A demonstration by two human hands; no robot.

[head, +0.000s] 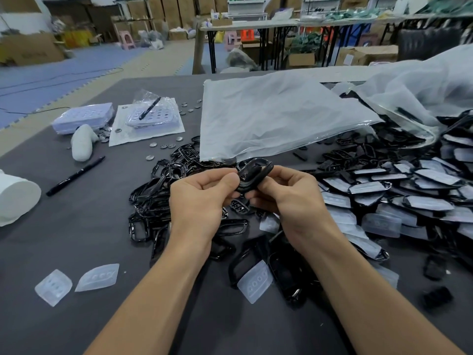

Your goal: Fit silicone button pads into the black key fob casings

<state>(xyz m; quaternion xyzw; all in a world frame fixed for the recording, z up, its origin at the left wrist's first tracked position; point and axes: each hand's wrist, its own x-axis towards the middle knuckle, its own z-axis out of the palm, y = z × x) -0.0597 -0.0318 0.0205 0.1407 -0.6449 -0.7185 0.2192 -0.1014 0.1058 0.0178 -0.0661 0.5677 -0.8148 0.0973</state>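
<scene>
Both hands hold one black key fob casing point(254, 175) above the table's middle. My left hand point(202, 198) pinches its left edge with thumb and fingers. My right hand point(289, 198) curls round its right side. Translucent silicone button pads lie loose near me: two at the front left point(53, 286) point(98, 277) and one point(254, 280) leaning on black casings between my forearms. A heap of empty black frames point(158, 198) lies left of my hands. To the right spreads a pile of casings with pads on them point(399, 190).
A large clear plastic bag point(276, 116) covers the table's back middle and another point(422, 83) spills parts at the right. Coin cells point(163, 146), two black pens point(76, 175), stacked blister trays point(84, 117), a white lump point(82, 144) and a white roll point(15, 198) sit at the left.
</scene>
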